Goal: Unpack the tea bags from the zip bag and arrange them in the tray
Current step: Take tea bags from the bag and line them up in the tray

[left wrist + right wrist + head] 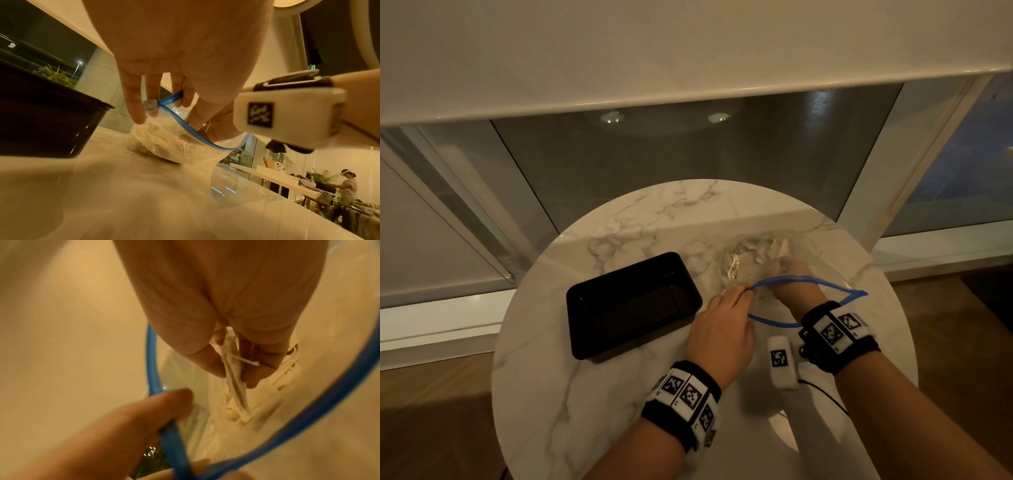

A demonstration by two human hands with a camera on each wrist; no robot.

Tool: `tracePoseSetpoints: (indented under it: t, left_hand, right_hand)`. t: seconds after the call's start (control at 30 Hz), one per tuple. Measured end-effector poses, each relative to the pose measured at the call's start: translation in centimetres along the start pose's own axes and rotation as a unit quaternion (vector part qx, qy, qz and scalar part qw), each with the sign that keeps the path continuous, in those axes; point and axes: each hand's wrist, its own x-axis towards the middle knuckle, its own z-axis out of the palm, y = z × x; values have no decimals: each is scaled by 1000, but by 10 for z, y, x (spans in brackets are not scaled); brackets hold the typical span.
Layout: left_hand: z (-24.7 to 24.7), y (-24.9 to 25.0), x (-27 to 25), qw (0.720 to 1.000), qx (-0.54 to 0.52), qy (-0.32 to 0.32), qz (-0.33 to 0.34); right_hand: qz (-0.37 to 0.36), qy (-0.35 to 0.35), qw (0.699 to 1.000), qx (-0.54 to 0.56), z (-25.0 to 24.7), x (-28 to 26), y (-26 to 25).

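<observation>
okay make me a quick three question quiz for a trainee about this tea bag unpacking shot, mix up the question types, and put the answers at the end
1. True or false: the black tray already holds tea bags.
2. Multiple choice: what is the left hand doing? A) resting flat on the table B) holding the blue zip rim of the zip bag open C) lifting the tray
3. Fill in: the right hand, reached inside the bag, pinches a ____.

Key:
1. False; nothing shows in it.
2. B
3. tea bag
</observation>
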Motion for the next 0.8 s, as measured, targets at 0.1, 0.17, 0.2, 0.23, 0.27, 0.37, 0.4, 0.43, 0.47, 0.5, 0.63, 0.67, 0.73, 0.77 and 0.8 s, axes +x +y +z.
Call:
tracePoseSetpoints:
  t: [0.1, 0.17, 0.2, 0.23, 0.27, 0.37, 0.4, 0.43, 0.47, 0.5, 0.63, 0.67, 0.73, 0.77, 0.8]
  left_hand:
    - [-2, 0, -3, 1000, 2, -12, 8]
    - [-6, -2, -7, 1000, -1, -16, 18]
    - [-9, -4, -11, 1000, -5, -12, 21]
    - [-14, -6, -16, 1000, -14, 1, 24]
    - [-19, -8, -22, 999, -19, 18, 23]
    - [-41, -24, -44, 998, -3, 59, -10]
    - [-45, -29, -47, 997, 6, 68, -34]
    - [-47, -37, -49, 995, 20, 74, -64]
    - [-48, -45, -51, 992, 47, 73, -92]
    - [-48, -52, -52, 988, 80, 62, -119]
    - [-44, -76, -56, 973, 141, -16, -183]
    - [-43, -77, -57, 974, 122, -21, -189]
    - [-42, -77, -60, 979, 67, -21, -191]
    - [-41, -75, -62, 981, 49, -25, -185]
    - [-39, -73, -63, 983, 39, -33, -174]
  right_hand:
    - [-38, -3, 994, 97, 3, -25, 16]
    - [-56, -12, 969, 240, 7, -37, 24]
    - [-60, -13, 955, 289, 7, -48, 28]
    - [-59, -13, 945, 322, 6, -54, 33]
    - [-55, -21, 939, 340, 7, -64, 37]
    - [-24, -59, 918, 392, 12, -88, 39]
    - [-18, -67, 912, 404, 9, -93, 39]
    - [-12, -74, 911, 405, 5, -97, 39]
    - [-7, -85, 908, 410, 1, -101, 39]
    - [-5, -99, 905, 414, -2, -102, 39]
    - [-5, -186, 894, 408, -5, -115, 27]
    - [-5, -210, 893, 398, -4, -119, 22]
    - [-10, -251, 886, 389, 2, -122, 14]
    - [-12, -257, 884, 390, 7, -122, 12]
    - [-15, -256, 882, 395, 11, -121, 10]
